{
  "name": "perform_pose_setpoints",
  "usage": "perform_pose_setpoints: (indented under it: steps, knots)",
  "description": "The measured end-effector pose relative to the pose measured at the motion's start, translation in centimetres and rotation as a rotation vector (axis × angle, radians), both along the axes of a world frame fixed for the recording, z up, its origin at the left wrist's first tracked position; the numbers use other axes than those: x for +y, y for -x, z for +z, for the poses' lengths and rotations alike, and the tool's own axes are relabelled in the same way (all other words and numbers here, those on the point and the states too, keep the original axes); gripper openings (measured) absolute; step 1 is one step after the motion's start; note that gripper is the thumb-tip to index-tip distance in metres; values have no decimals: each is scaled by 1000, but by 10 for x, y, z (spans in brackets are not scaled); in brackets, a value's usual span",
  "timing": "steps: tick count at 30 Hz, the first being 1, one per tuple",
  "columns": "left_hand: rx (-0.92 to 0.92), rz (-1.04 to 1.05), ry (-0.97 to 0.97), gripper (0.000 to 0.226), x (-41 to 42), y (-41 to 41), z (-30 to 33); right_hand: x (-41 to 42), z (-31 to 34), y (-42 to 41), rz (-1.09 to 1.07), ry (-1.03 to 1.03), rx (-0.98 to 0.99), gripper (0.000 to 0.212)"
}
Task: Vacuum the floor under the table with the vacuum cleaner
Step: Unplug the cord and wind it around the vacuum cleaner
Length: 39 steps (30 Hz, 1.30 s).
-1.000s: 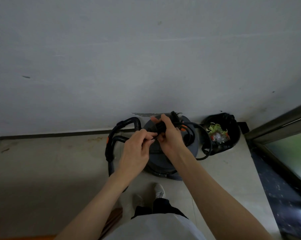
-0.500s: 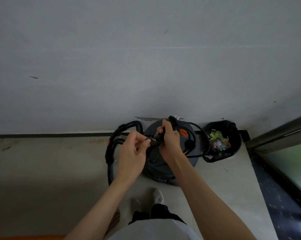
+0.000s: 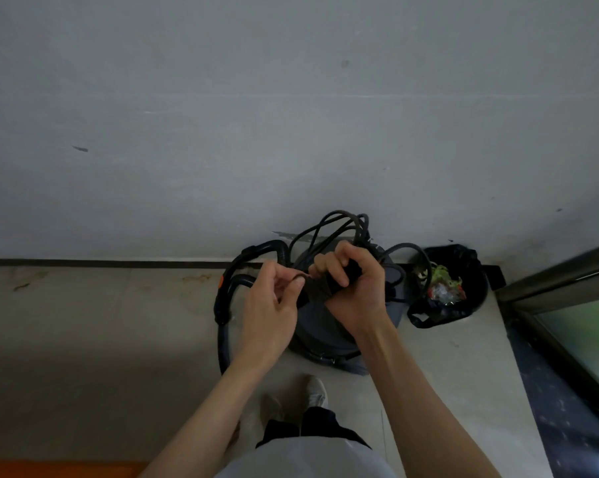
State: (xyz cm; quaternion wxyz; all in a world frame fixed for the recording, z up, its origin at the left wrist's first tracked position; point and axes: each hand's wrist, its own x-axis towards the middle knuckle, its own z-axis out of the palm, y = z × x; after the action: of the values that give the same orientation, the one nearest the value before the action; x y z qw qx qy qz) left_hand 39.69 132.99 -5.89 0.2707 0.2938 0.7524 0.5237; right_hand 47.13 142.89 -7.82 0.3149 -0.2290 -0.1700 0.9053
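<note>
A grey drum vacuum cleaner (image 3: 322, 334) stands on the floor against the wall, right in front of my feet. Its black ribbed hose (image 3: 227, 288) arcs out to the left with an orange mark on it. My right hand (image 3: 351, 286) grips a bundle of black power cord (image 3: 339, 224) above the vacuum's top, and the cord's loops rise above my fingers. My left hand (image 3: 274, 300) pinches a thin tie or cord end (image 3: 298, 278) beside that bundle. The vacuum's lid is mostly hidden behind both hands.
A black bin (image 3: 453, 288) lined with a bag and holding rubbish sits to the right of the vacuum. A dark-framed glass door (image 3: 567, 305) runs along the right side. The grey wall (image 3: 291, 115) closes the far side. My shoes (image 3: 312, 391) stand on pale floor tiles.
My right hand has lifted the cord bundle, and its loops have sprung up and spread above the vacuum. My left hand has drawn the thin end a little to the left.
</note>
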Motion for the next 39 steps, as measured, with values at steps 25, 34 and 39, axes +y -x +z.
perform_pose_setpoints:
  steps: [25, 34, 39]
  knots:
    - [334, -148, 25, 7, -4, 37, 0, -1, 4, 9, -46, 65, -400, 45]
    - [229, -360, 192, 44, -1, 34, -4, -8, 11, 12, -3, -12, -383, 44]
    - [373, -241, 60, 44, -11, 25, -7, -11, 17, 16, -4, 49, -388, 47]
